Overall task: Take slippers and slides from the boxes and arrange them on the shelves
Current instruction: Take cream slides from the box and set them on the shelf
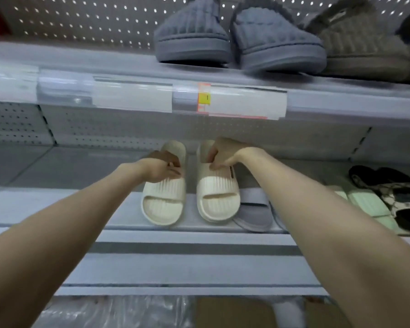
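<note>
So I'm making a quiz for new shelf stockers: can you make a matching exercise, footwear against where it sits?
Things:
1. cream slides
2. blue fur-lined slippers
3. grey slide
4. black patterned slippers

Places:
A. upper shelf
B. lower shelf, far right
C. lower shelf, under both hands
D. lower shelf, just right of the cream pair

Pairs: 1-C, 2-A, 3-D, 4-B
</note>
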